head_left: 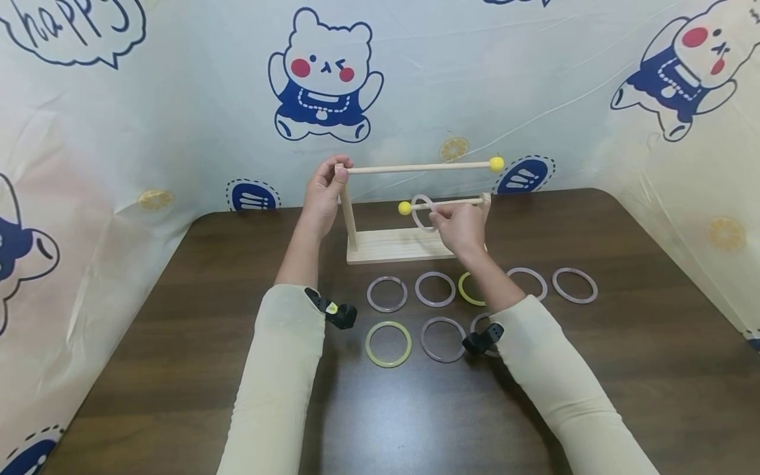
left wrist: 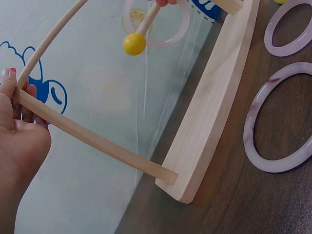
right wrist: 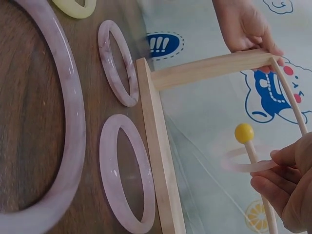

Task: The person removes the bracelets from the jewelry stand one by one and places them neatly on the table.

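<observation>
A wooden bangle stand (head_left: 392, 247) has two posts, each with a horizontal rod ending in a yellow ball. My left hand (head_left: 322, 196) grips the top of the tall left post, where the upper rod (head_left: 421, 168) begins. On the right, my right hand (head_left: 464, 227) pinches a pale lilac bangle (right wrist: 248, 167) between thumb and fingers. That bangle encircles the lower rod (right wrist: 267, 212), just behind its yellow ball (right wrist: 244, 132). In the head view the right hand covers part of the lower rod and the base's right end.
Several bangles lie in two rows before the stand, among them a lilac bangle (head_left: 435, 305) and a yellow-green bangle (head_left: 388, 364). The right forearm hides parts of some. Behind the dark wooden table (head_left: 178, 369) hangs a cartoon-printed cloth (head_left: 202, 99).
</observation>
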The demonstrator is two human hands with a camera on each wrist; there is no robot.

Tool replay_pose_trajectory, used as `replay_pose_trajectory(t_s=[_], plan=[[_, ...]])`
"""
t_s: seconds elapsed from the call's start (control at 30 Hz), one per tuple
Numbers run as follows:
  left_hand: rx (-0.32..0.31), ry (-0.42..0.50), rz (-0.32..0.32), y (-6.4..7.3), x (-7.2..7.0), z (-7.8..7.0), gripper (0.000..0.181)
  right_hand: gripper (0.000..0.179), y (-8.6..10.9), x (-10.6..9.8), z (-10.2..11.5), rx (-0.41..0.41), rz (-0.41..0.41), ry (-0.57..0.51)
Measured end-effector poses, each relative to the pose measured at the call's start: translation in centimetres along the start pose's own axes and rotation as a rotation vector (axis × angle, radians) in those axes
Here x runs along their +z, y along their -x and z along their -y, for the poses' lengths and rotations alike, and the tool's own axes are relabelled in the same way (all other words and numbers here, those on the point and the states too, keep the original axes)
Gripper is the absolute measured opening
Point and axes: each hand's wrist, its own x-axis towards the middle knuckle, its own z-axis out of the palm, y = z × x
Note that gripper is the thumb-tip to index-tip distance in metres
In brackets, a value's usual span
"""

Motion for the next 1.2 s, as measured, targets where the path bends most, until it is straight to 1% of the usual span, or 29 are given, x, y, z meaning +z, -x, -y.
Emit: replay_pose_trajectory(t_s=[0.17,0.37,0.5,0.6,0.83,1.13,1.2], plan=[[0.004,0.016,-0.002,0.0,-0.1,0.0,0.035,0.016,0.0,0.5,0.0,-0.013,-0.02,0.005],[0.0,0.019,0.006,0.1,0.0,-0.1,0.03,0.018,0.0,0.9,0.0,-0.004,-0.021,-0.025],[0.006,0.008,0.007,0.1,-0.1,0.0,0.027,0.019,-0.2,1.2,0.0,-0.021,-0.036,-0.028],[0.002,0.018,0.004,0.0,-0.1,0.1,0.026,0.018,-0.3,1.4,0.0,-0.034,-0.044,-0.033],[0.003,0.016,0.002,0.1,-0.2,0.1,0.026,0.016,-0.3,1.9,0.0,-0.023,-0.026,-0.055],[-0.005,0.014,0.0,0.1,-0.1,0.0,0.028,0.015,-0.3,2.0,0.0,0.002,-0.015,-0.076],[-0.009,0.015,-0.001,0.0,-0.1,0.0,0.031,0.015,-0.3,2.0,0.0,0.005,-0.013,-0.081]])
